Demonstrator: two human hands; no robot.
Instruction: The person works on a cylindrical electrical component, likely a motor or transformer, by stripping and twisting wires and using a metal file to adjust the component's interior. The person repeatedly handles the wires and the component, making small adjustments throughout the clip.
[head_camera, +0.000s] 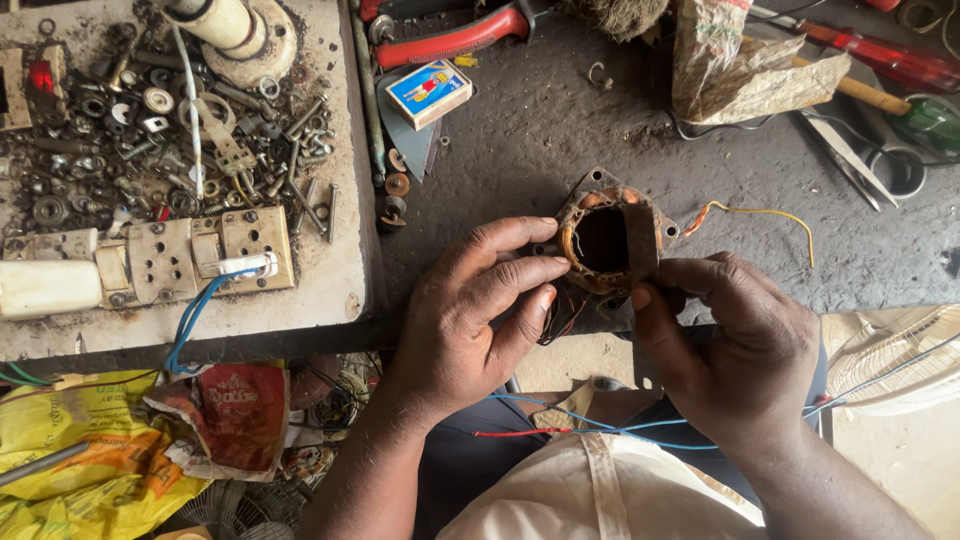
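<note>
Rusty stator (604, 240): you grip it w/ both hands, over bench edge.
L hand (470, 320): fingers curled on its left rim.
R hand (735, 340): thumb + fingers pinched on right side.

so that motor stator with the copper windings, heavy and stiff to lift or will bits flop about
The motor stator, held between the left hand and right hand, looks like a rusty metal core, so probably rigid and heavy for its size. Its yellow lead wire curls loose and would likely flop and trail. The thin windings seem exposed, so possibly easy to nick.
</note>
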